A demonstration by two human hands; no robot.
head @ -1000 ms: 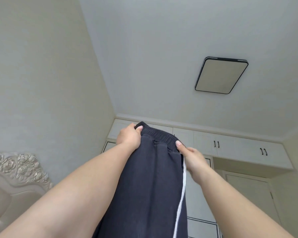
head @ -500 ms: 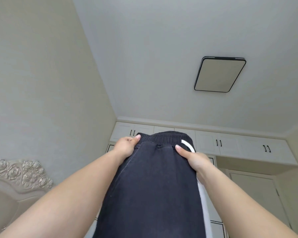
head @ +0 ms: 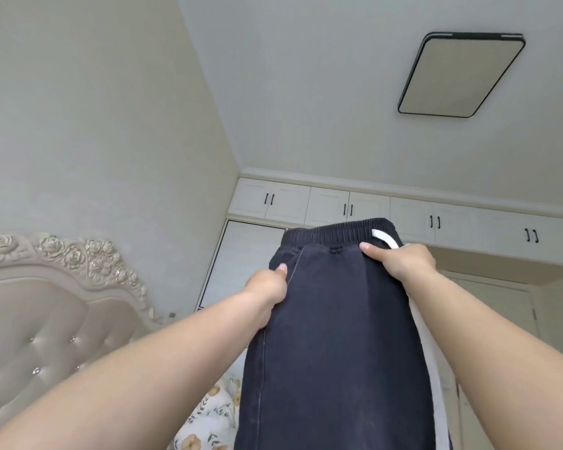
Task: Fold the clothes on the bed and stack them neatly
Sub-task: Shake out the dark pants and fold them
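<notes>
- At the far left stood a padded headboard [head: 46,319], pale and tufted, with carved roses along its top edge, set against the plain wall.
- Low in the scene, just right of the headboard, a strip of floral bedding [head: 205,420] showed between the person's left forearm and the hanging cloth.
- The left hand [head: 267,287] was clenched on the left side of the dark trousers [head: 335,352], a little below the waistband, the thumb lying on the front of the cloth and the fingers tucked out of sight behind it.
- The trousers were held up in the air in front of the person, waistband uppermost, the dark fabric hanging straight down and running off the bottom edge of the view; they were above the bed rather than lying on it.
- A white drawstring [head: 385,238] looped out at the right end of the elastic waistband, just beside the right thumb.
- The right hand [head: 400,261] gripped the right side of the trousers just under the waistband, thumb laid flat across the front, fingers hidden behind.
- Behind the trousers a row of white wardrobe cabinets [head: 338,206] with small black handles ran along the far wall.
- Up on the ceiling to the right sat a square ceiling light [head: 459,76] with a black rim.
</notes>
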